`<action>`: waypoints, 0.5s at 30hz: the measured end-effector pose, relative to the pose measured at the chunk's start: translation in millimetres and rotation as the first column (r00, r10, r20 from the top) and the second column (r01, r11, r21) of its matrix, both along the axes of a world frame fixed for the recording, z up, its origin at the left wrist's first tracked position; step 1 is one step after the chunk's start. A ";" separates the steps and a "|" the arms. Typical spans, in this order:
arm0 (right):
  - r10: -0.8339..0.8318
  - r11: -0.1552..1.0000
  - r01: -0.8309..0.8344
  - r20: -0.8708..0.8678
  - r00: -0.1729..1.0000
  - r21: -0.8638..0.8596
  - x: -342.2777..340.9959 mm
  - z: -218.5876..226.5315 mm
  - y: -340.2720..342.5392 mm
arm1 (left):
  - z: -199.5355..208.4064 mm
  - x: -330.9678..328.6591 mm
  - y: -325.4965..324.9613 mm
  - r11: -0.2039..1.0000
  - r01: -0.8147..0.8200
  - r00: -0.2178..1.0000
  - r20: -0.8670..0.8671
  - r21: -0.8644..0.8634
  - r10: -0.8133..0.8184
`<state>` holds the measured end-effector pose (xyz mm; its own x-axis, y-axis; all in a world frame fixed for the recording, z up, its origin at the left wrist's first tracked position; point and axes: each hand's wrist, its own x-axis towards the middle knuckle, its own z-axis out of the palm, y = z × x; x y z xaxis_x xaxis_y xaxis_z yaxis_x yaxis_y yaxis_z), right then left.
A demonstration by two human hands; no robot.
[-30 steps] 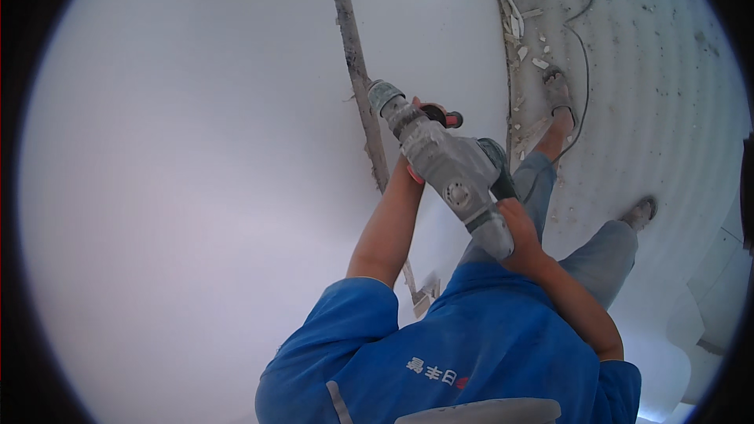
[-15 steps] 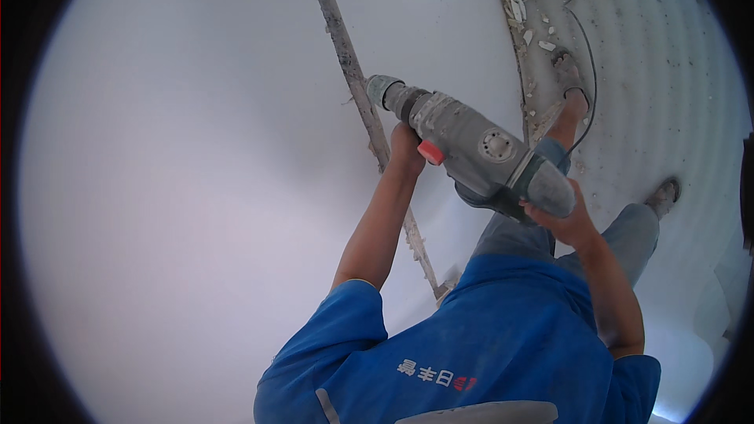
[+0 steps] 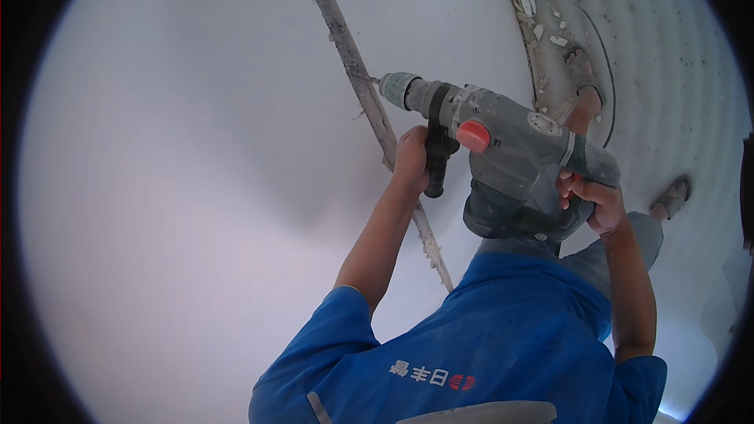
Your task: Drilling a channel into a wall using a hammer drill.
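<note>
A dusty grey rotary hammer (image 3: 514,153) with a red round knob (image 3: 473,136) lies across the view, its chuck (image 3: 398,91) up and to the left. From the chuck a short bit (image 3: 375,80) reaches to the long rough groove (image 3: 357,82) cut in the white wall (image 3: 196,188). My left hand (image 3: 411,159) is closed at the black side handle (image 3: 437,171), its fingers partly hidden behind. Around the rear handle (image 3: 594,162) my right hand (image 3: 603,202) is wrapped, fingers by the red trigger.
Broken chips (image 3: 526,1) lie along the foot of the wall at the upper right. A dark cable (image 3: 605,47) runs over the dusty floor (image 3: 660,94) beside my sandalled feet (image 3: 583,71). The groove continues down behind my left arm.
The rotary hammer has rolled and shifted right, so its side handle and underside now show more. Both hands have moved with it. The bit has come into sight at the groove.
</note>
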<state>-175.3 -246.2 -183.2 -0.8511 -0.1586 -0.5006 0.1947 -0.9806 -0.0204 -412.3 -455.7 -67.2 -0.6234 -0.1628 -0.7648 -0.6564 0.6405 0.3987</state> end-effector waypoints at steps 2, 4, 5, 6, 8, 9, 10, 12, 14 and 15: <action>0.004 1.000 -0.004 0.013 1.000 -0.031 -4.8 3.8 4.6 | 4.9 0.4 6.5 0.999 -0.032 0.999 -0.002 -0.027 0.032; 0.005 0.996 0.000 0.055 0.998 -0.088 -8.8 9.4 10.3 | 12.2 1.9 14.0 0.992 -0.118 0.993 -0.029 -0.051 0.117; 0.003 0.996 0.002 0.057 0.998 -0.089 -11.2 9.9 12.5 | 12.7 0.0 15.4 0.992 -0.116 0.993 -0.027 -0.052 0.115; -0.003 0.997 0.006 0.049 0.999 -0.074 -14.0 9.0 15.1 | 12.0 -1.7 16.8 0.992 -0.116 0.993 -0.036 -0.046 0.115; -0.003 0.999 0.005 0.030 1.000 -0.054 -19.6 6.2 20.8 | 7.5 -4.9 19.0 0.992 -0.122 0.991 -0.055 -0.033 0.120; 0.009 0.999 -0.008 0.033 0.999 -0.032 -23.5 7.7 22.4 | 3.3 -8.4 17.4 0.991 -0.131 0.988 -0.087 -0.013 0.129; 0.024 1.000 -0.023 0.036 0.999 -0.016 -25.2 11.9 22.3 | 1.9 -9.5 14.2 0.990 -0.141 0.983 -0.118 0.002 0.140; 0.021 1.000 -0.021 0.035 0.999 0.006 -26.3 23.8 21.6 | 2.2 -13.3 7.9 0.991 -0.132 0.985 -0.112 0.005 0.132; 0.005 0.999 -0.007 0.038 0.999 0.039 -29.2 33.3 21.5 | 0.5 -14.0 11.5 0.994 -0.110 0.989 -0.101 0.017 0.112; -0.014 0.997 0.010 0.048 0.999 0.078 -30.5 37.4 21.4 | -1.7 -12.4 13.9 0.992 -0.129 0.982 -0.137 0.017 0.130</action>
